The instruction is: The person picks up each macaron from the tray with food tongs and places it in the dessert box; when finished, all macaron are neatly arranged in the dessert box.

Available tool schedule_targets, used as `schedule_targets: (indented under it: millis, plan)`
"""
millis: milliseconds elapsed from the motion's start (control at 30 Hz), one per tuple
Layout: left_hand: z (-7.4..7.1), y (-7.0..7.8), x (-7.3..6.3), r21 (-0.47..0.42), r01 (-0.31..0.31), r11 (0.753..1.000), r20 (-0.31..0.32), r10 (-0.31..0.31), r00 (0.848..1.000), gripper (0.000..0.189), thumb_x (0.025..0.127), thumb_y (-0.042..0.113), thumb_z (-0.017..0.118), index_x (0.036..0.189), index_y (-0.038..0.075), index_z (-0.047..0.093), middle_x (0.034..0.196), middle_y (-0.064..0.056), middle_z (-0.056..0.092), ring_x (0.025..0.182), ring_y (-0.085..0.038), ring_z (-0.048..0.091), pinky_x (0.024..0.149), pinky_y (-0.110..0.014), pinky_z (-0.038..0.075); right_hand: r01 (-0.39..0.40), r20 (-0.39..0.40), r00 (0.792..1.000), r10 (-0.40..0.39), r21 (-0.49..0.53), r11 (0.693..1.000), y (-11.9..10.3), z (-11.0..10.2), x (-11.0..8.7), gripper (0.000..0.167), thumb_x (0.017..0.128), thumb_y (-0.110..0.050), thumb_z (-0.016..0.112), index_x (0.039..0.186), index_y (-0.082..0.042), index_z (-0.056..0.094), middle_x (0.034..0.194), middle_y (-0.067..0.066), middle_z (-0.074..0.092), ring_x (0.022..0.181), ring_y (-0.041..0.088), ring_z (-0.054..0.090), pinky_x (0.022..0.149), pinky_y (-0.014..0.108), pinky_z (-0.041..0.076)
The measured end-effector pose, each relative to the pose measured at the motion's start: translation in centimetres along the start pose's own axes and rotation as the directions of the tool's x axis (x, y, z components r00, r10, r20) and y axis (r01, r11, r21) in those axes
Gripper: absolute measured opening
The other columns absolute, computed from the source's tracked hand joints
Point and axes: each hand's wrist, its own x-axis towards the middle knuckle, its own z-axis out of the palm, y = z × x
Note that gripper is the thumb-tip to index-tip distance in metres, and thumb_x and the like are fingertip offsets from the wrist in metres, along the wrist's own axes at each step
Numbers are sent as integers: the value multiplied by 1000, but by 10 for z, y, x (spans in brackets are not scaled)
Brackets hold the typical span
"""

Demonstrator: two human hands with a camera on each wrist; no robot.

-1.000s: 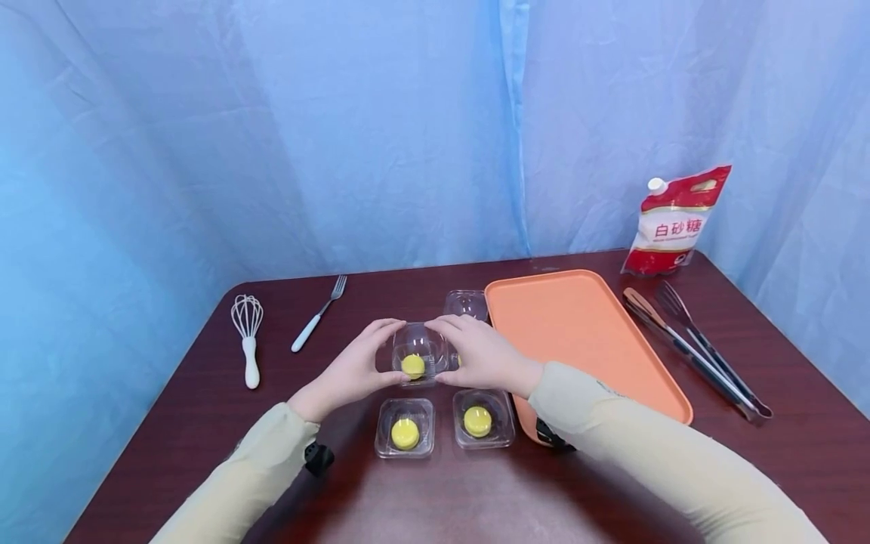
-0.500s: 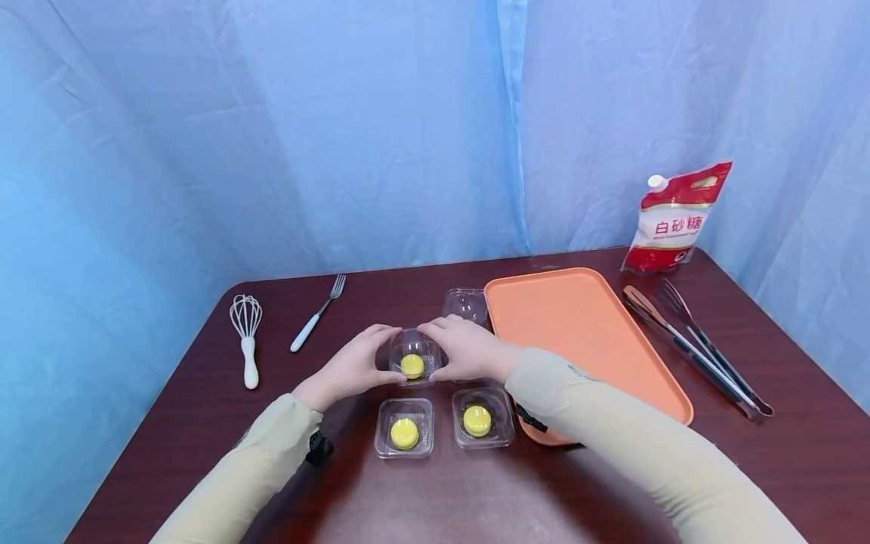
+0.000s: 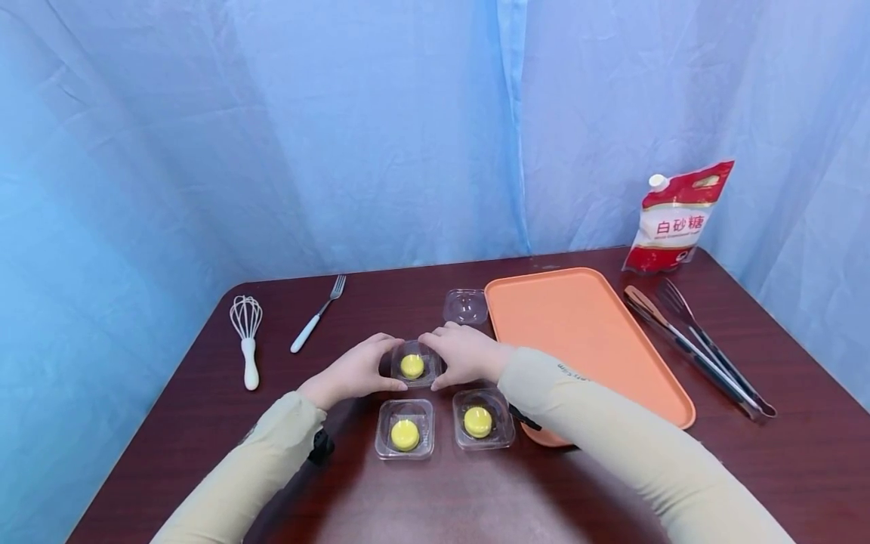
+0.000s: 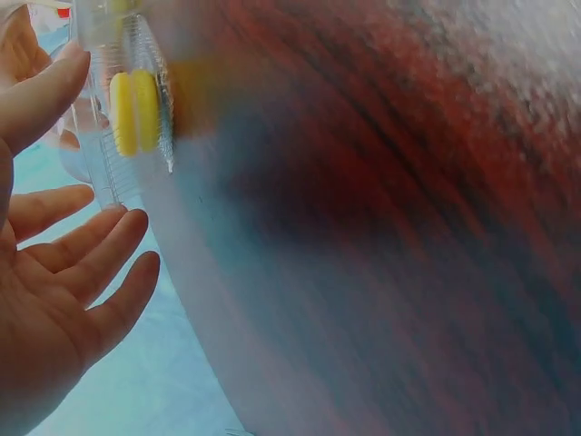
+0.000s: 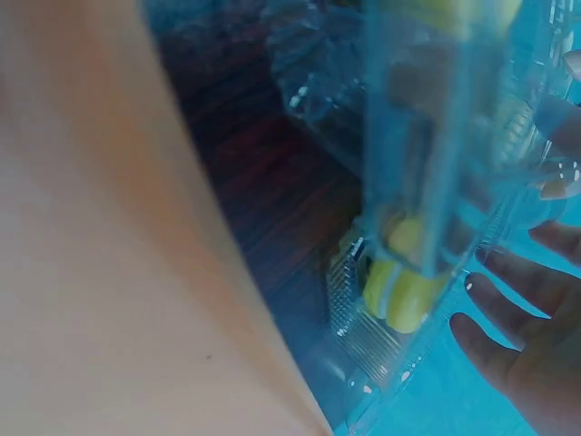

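Observation:
A clear plastic box [image 3: 430, 378] with a yellow macaron [image 3: 411, 366] inside lies between both hands on the table. My left hand [image 3: 355, 370] holds its left side, thumb at the near corner and fingers toward the far one. Opposite it, my right hand [image 3: 469, 353] grips the right side the same way. The left wrist view shows the macaron [image 4: 136, 113] edge-on within the box's thin walls. In front are two more clear boxes, left [image 3: 405, 453] and right [image 3: 506, 438], each with a yellow macaron. Behind my right hand, a raised clear lid [image 3: 466, 306] shows; what lies below it is hidden.
An orange tray [image 3: 571, 325] lies right of the boxes, partly under my right sleeve. Farther right are two pairs of tongs [image 3: 700, 355] and a red-and-white sugar bag [image 3: 669, 227]. A whisk [image 3: 248, 347] and a fork [image 3: 318, 313] lie at left.
The held box's lid has come down from upright over the macaron. Both hands have moved slightly toward me with it. The other boxes have not moved.

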Motion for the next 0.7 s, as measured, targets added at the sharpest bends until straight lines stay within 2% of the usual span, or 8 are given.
schedule_targets:
  millis: [200, 433, 700]
  plan:
    - [1, 0, 0, -4, 10, 1000, 0, -10, 1000, 72, 76, 32, 80, 133, 0, 51, 125, -13, 55, 110, -24, 57, 96, -42, 48, -9, 5, 1000, 9, -17, 1000, 1, 3, 3, 78, 76, -46, 75, 140, -13, 44, 132, 8, 55, 120, 24, 50, 99, 39, 44]
    - [0, 1, 0, -25, 23, 999, 8, -23, 1000, 71, 75, 28, 80, 133, -1, 51, 122, -12, 56, 103, -22, 59, 89, -39, 52, -11, -7, 1000, 11, 30, 999, 3, 7, 3, 77, 79, -52, 71, 139, -12, 46, 133, 8, 55, 124, 25, 49, 101, 40, 43]
    - [1, 1, 0, -83, 74, 994, 9, -73, 997, 70, 74, 26, 81, 132, 0, 52, 126, -14, 54, 108, -25, 60, 91, -39, 51, -27, 8, 1000, 27, 39, 999, 1, 7, 4, 74, 81, -50, 69, 140, -12, 46, 134, 7, 55, 126, 25, 48, 102, 40, 42]
